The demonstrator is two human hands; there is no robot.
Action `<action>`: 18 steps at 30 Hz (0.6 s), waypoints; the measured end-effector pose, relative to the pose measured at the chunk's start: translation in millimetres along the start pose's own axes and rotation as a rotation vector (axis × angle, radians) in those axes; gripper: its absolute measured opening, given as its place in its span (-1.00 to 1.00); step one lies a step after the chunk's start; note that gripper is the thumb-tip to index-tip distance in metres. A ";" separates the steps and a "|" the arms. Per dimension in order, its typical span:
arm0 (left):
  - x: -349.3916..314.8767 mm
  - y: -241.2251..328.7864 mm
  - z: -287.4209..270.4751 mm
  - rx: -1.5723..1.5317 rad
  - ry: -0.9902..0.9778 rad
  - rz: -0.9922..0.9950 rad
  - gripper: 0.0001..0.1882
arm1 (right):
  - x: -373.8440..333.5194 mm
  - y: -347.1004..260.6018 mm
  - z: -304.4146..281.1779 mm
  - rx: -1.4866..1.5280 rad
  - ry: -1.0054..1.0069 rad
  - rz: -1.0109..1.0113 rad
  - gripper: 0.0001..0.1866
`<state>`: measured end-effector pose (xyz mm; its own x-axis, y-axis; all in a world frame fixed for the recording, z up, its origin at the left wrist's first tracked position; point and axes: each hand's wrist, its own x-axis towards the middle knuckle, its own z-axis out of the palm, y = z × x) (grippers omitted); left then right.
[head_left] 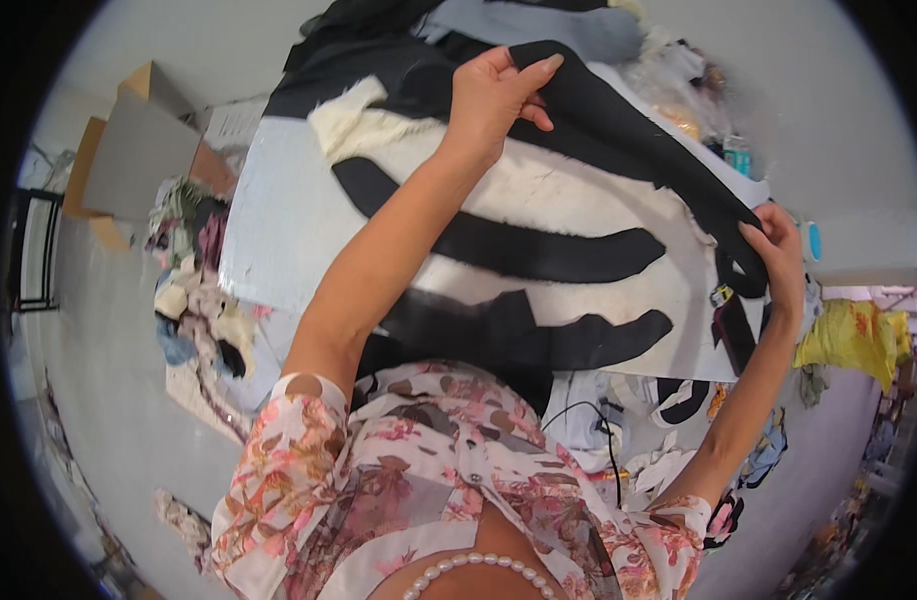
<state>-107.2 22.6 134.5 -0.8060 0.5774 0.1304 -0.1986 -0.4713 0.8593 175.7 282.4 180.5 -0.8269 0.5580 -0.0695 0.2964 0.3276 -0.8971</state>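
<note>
A long black fabric strip [638, 130] stretches slantwise between my hands over the far right of the white table [263, 220]. My left hand [493, 105] pinches its upper end between thumb and fingers. Closed on the lower end is my right hand [775, 245], near the table's right edge. Beneath the strip lies cream cloth [538, 190] with ragged edges. On that cloth rests a curved black fabric piece [548, 250]. Another black fabric piece [598, 340] lies closer to my body, along the near edge. A dark flat object, seemingly a phone [734, 335], sits below my right hand.
Black cloth [368, 65] and grey-blue cloth [538, 30] are heaped at the far side. Left of the table are fabric scraps [193, 310] and a cardboard box [143, 165]. To the right hangs a yellow bag [848, 335]. A black cable [610, 440] runs by the near edge.
</note>
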 end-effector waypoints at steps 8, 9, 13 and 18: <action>-85.8 20.2 -128.2 0.332 0.221 -0.276 -0.60 | -50.4 31.9 135.1 0.138 -0.347 0.126 -0.73; -97.5 17.8 -142.9 0.354 0.240 -0.295 -0.66 | -50.6 29.1 148.9 0.145 -0.385 0.149 -0.73; -116.5 20.8 -170.6 0.442 0.313 -0.297 -0.78 | -45.9 24.3 179.6 0.115 -0.475 0.197 -0.73; -105.7 21.1 -189.3 0.592 0.358 -0.264 -0.73 | -33.3 17.5 201.3 0.061 -0.475 0.143 -0.74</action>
<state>-131.7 -174.6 45.2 -0.9258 0.3209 -0.1997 -0.1586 0.1497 0.9759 112.3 116.1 79.3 -0.9105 0.1806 -0.3719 0.4060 0.2205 -0.8869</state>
